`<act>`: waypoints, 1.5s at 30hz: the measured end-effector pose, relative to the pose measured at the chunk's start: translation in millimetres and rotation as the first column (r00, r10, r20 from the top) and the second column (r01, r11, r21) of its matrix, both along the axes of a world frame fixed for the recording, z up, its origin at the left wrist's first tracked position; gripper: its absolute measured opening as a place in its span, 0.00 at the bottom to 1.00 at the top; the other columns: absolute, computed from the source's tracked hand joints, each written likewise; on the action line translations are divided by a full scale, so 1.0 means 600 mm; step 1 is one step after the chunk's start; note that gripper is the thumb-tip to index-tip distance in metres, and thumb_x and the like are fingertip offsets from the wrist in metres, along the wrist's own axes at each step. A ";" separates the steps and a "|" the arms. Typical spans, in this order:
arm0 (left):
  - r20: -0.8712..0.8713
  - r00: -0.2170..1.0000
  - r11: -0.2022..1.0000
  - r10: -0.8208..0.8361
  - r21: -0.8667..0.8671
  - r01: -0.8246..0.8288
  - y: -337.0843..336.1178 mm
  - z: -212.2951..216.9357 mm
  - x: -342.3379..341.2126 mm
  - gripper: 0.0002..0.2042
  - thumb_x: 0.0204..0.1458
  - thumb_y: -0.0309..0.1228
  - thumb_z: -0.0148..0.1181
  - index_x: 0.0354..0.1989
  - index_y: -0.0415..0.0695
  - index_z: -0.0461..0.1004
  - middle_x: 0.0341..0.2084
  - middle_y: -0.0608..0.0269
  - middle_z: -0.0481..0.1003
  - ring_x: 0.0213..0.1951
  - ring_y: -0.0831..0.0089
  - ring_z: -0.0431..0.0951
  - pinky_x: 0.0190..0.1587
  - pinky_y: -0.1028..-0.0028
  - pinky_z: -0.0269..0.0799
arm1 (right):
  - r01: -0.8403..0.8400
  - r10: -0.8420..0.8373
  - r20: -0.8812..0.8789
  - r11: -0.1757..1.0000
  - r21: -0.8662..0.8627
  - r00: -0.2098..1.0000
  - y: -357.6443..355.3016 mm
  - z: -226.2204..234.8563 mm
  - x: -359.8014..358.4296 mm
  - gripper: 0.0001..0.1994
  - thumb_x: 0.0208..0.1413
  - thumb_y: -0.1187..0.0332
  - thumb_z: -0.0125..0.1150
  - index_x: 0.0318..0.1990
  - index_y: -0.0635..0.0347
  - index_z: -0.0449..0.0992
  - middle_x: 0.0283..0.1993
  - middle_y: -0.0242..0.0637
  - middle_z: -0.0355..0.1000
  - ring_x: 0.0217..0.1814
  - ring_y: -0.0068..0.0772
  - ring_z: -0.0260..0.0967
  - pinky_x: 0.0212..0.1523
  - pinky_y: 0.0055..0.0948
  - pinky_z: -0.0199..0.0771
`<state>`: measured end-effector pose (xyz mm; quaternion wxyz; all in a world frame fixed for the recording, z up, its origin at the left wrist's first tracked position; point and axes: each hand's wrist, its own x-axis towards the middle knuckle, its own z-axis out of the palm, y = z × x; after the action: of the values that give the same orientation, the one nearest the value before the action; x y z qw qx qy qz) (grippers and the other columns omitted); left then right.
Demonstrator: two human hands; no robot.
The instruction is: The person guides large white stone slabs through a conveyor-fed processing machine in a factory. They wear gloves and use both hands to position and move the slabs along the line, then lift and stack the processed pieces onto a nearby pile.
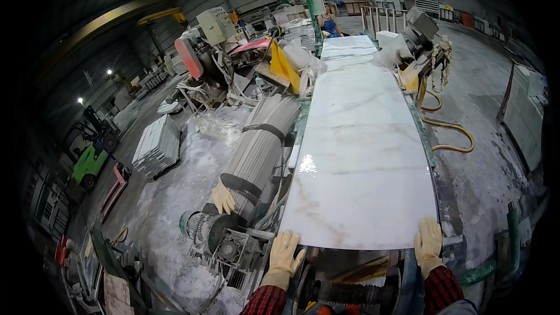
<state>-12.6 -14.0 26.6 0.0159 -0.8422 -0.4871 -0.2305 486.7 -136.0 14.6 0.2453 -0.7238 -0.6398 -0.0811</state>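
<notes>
A long white marble slab [361,198] with faint brown veining lies flat on the machine bed, its near edge in front of me. My left hand [284,255], in a cream rubber glove, is at the slab's near left corner with fingers stretched forward and thumb apart. At the near right corner, my right hand [429,242] wears a matching glove. Its fingers point forward along the slab's side edge, and nothing shows in its grip. Beyond the first slab, more white slab [350,52] runs on between the machine heads.
Left of the bed are a motor [204,227], a loose cream glove [223,197] and a strapped bundle of grey strips [265,140]. A yellow hose [452,146] loops over the floor at right. A co-worker [331,26] stands at the far end. A green forklift [87,166] is far left.
</notes>
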 end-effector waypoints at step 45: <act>0.041 0.999 0.998 0.030 -0.049 -0.028 -0.029 -0.018 -0.016 0.31 0.61 0.42 0.72 0.71 0.44 0.72 0.70 0.42 0.70 0.71 0.36 0.66 0.75 0.45 0.61 | -0.017 0.015 0.062 0.999 0.043 0.998 -0.023 -0.006 -0.009 0.21 0.64 0.68 0.59 0.62 0.68 0.76 0.64 0.64 0.74 0.69 0.70 0.68 0.72 0.61 0.66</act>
<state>-22.1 -31.3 15.8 -0.0114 -0.8303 -0.5049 -0.2358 481.1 -149.7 11.0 0.2418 -0.7103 -0.6510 -0.1150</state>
